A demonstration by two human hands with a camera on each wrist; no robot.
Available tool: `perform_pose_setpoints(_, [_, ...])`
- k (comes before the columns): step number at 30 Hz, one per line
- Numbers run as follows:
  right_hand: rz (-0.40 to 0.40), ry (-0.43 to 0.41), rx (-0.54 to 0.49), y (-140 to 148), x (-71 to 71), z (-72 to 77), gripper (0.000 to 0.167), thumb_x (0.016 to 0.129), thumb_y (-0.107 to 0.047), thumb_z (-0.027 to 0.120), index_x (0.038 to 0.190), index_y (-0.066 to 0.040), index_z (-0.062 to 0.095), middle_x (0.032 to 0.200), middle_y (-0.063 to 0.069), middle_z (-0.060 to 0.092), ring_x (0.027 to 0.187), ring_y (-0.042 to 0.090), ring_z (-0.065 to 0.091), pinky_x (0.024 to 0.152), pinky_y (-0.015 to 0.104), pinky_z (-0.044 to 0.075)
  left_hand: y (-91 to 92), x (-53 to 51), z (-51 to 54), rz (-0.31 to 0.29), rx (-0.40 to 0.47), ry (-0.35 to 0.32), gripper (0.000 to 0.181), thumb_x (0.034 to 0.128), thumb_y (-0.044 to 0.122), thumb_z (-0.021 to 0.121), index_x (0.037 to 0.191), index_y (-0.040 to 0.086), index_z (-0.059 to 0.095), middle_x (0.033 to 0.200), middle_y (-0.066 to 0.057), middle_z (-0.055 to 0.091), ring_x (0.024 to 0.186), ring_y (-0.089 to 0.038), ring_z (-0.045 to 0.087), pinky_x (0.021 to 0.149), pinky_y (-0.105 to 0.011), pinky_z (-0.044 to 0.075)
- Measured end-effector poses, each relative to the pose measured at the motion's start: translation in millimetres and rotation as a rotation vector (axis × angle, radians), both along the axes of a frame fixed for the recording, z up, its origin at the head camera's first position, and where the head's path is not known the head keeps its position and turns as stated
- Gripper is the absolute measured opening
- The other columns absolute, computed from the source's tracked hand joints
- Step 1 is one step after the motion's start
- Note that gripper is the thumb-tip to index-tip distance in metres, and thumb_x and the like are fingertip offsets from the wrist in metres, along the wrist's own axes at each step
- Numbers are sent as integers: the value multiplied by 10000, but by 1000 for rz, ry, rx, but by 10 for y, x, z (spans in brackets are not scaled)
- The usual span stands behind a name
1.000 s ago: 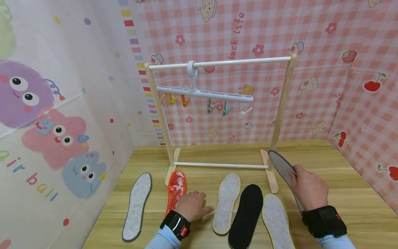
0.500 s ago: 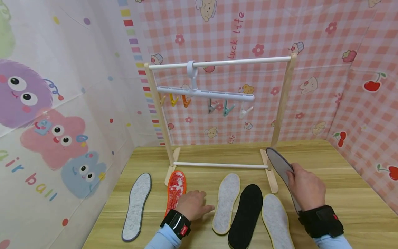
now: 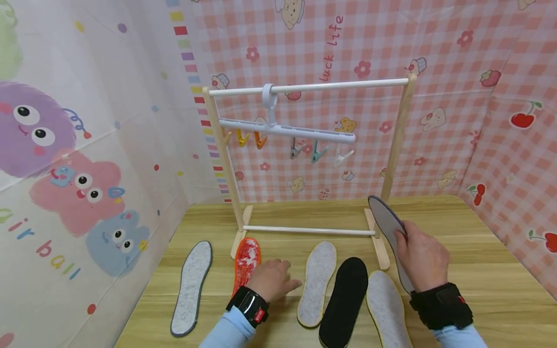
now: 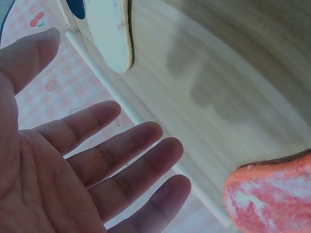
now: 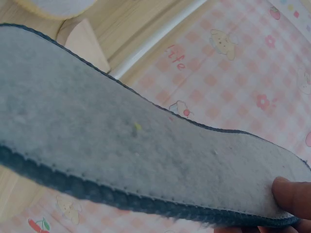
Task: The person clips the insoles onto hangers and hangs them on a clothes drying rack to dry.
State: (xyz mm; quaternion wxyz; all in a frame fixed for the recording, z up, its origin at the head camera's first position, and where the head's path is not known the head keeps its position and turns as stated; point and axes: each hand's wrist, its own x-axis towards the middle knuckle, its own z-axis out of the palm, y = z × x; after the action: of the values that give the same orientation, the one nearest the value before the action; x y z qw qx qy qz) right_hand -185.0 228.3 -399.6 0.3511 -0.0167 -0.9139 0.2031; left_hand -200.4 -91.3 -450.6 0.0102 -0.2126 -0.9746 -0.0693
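In the head view my right hand [image 3: 423, 255] pinches a dark-edged grey insole [image 3: 386, 217], holding it raised and tilted beside the rack's right foot. The right wrist view shows that insole [image 5: 126, 131] up close, with a thumb [image 5: 291, 194] on its face at one end. My left hand [image 3: 271, 281] hovers between a red insole [image 3: 246, 261] and a yellow-edged grey insole [image 3: 317, 285], covering the red one's lower part. Its fingers are spread and hold nothing in the left wrist view, where the hand [image 4: 97, 165] shows its palm.
A wooden rack [image 3: 397, 140] carries a white hanger [image 3: 304, 132] with several coloured clips [image 3: 318, 152]. On the table [image 3: 278, 333] lie a black insole [image 3: 344, 302], another yellow-edged insole [image 3: 388, 309] at its right, and a dark-edged grey insole [image 3: 191, 290] at the far left. Patterned cloths stand behind and beside.
My right hand has moved left and slightly up with the insole. The left hand has stayed nearly in place, shifting slightly upward.
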Motion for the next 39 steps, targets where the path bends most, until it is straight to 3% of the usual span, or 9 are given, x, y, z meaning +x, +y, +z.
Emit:
perform_pose_setpoints(5, [-5, 28, -30, -64, -8, 14, 182, 923, -117, 688, 1044, 14, 648, 789, 253, 685, 577, 427, 629, 449, 490, 399, 27, -45, 44, 11, 10, 13, 527, 849, 525, 722, 1092, 57, 699, 930, -108, 705, 814, -255, 676, 619, -386, 529])
perform_pose_setpoints(9, [-3, 19, -47, -114, -11, 17, 211, 927, -125, 689, 1067, 28, 648, 807, 257, 688, 576, 415, 631, 445, 471, 398, 45, -99, 92, 0, 23, 46, 508, 849, 506, 732, 1093, 62, 702, 937, -111, 709, 781, -253, 679, 587, -374, 523])
perform_pose_setpoints(17, [23, 42, -62, -204, -22, -5, 214, 922, -125, 703, 1059, 35, 662, 789, 236, 694, 547, 365, 625, 431, 417, 395, 98, -224, 288, -27, 8, 121, 529, 870, 520, 704, 1142, 67, 697, 989, -114, 707, 842, -256, 687, 624, -393, 540])
perform_pose_setpoints(24, [43, 65, -79, -275, -42, -15, 192, 920, -116, 703, 1043, 30, 679, 776, 221, 695, 549, 354, 631, 437, 419, 395, 164, -330, 540, -44, -5, 151, 533, 901, 527, 669, 1174, 70, 680, 1038, -117, 705, 892, -255, 690, 662, -387, 549])
perform_pose_setpoints(32, [37, 75, -110, -350, -47, -24, 202, 938, -128, 678, 1053, 38, 675, 763, 220, 692, 542, 346, 631, 446, 442, 412, 284, -467, 840, -62, 24, 226, 502, 920, 531, 644, 1123, 74, 686, 935, -69, 702, 761, -198, 674, 565, -330, 514])
perform_pose_setpoints(39, [53, 93, -129, -398, -51, -32, 192, 937, -112, 673, 1041, 50, 676, 776, 227, 695, 555, 356, 639, 458, 452, 429, 437, -584, 1125, -47, 102, 253, 577, 943, 552, 597, 1290, 92, 624, 1075, -97, 705, 801, -211, 686, 568, -334, 525])
